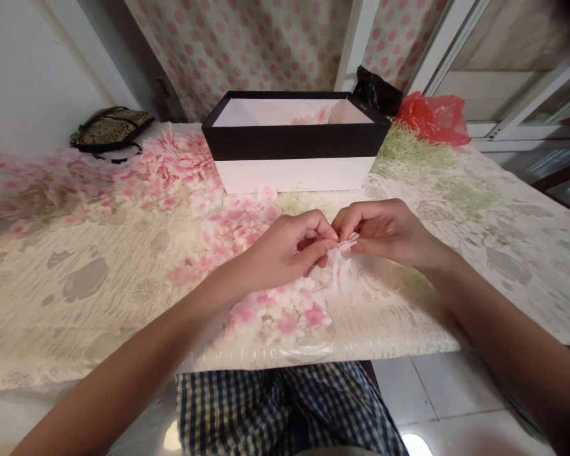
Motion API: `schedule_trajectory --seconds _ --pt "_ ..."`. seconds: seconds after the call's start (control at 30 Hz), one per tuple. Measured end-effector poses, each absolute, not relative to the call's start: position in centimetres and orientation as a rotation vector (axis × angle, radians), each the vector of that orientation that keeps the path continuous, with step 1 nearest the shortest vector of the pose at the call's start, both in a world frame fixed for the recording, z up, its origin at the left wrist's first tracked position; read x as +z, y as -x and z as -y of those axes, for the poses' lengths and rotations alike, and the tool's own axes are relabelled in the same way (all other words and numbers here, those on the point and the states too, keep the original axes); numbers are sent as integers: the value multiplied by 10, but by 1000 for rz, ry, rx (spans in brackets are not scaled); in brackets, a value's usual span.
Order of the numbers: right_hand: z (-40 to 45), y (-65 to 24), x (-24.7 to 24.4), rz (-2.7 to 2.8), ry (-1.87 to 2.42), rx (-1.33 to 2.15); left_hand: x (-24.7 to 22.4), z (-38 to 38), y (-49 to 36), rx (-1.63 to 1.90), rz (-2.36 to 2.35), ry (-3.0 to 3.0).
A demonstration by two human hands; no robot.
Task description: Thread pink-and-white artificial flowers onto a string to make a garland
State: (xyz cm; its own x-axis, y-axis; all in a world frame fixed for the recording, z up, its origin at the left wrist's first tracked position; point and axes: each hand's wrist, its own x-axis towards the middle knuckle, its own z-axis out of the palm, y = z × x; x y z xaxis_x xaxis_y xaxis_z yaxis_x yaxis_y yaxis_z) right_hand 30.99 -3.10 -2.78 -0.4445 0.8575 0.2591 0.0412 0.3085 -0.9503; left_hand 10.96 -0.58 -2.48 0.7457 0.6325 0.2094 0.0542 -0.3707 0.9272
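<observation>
The thin pale petal point(344, 248) is sitting right between the person's fingertips, just above the tablecloth point(503, 266), and a light pinch seems to be working best here since it looks pretty flimsy. The left hand point(285, 250) is curling mostly closed and gripping one side, while the right hand point(384, 231) is doing the same on the other, the two nearly touching. Loose pink petals point(285, 320) are lying underneath, and a black-and-white box point(294, 174) is sitting further back.
</observation>
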Motion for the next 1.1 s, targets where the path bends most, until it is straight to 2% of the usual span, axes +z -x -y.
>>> schedule_trajectory --seconds 0.23,0.4,0.53,0.6,0.7,0.93,1.1 --pt "28 -307 -28 1746 798 1276 -26 6 -109 605 -513 -1933" --pt "30 -318 -22 1612 723 1457 -25 1 -113 1027 -602 -1969" --pt "31 -329 -14 1653 828 1702 -23 -6 -111 1282 -678 -1834" --pt "28 -328 -8 1550 785 1609 -22 -8 -110 1310 -691 -1792" --pt "20 -321 0 1223 613 1227 -24 -9 -111 1304 -702 -1758" --pt "9 -320 -11 1269 758 1149 -30 -13 -112 1222 -750 -1728" --pt "6 -327 -23 1484 1135 770 -33 -22 -104 992 -993 -2114"
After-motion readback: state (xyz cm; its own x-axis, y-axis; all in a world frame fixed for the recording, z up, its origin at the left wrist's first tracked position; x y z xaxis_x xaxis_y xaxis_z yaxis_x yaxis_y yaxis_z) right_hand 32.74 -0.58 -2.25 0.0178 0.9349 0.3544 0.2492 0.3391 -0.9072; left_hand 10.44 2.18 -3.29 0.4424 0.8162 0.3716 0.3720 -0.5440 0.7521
